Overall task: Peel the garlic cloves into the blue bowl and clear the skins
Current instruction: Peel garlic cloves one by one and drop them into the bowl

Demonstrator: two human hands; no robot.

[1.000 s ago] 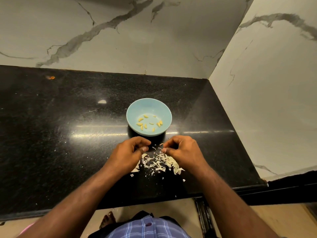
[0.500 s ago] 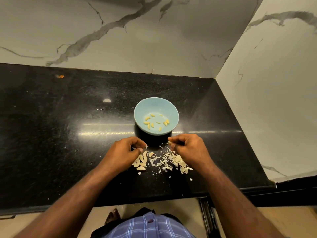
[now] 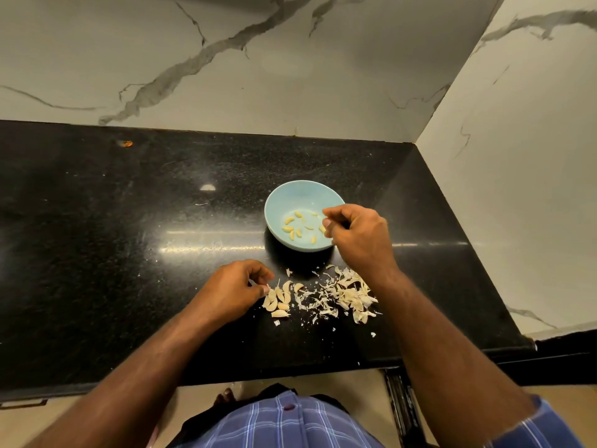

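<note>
The blue bowl (image 3: 284,195) stands on the black counter with several peeled yellow cloves (image 3: 292,233) inside. My right hand (image 3: 358,236) hovers over the bowl's right rim, fingers curled and fingertips close together. Whether a clove is between them is hidden. My left hand (image 3: 235,287) rests on the counter in front of the bowl, its thumb and forefinger pinching at the leftmost of several unpeeled garlic cloves (image 3: 278,300). A heap of loose garlic skins (image 3: 347,294) lies to the right of those cloves, under my right forearm.
The black counter (image 3: 129,253) ends at marble walls behind and to the right. Its front edge runs just below the skins. A small orange speck (image 3: 127,143) lies at the far left, and stray skin flakes (image 3: 373,334) dot the counter near the edge.
My right hand has lifted from the skin heap up to the bowl's right rim. My left hand has stayed by the unpeeled cloves. The camera has shifted a little.
</note>
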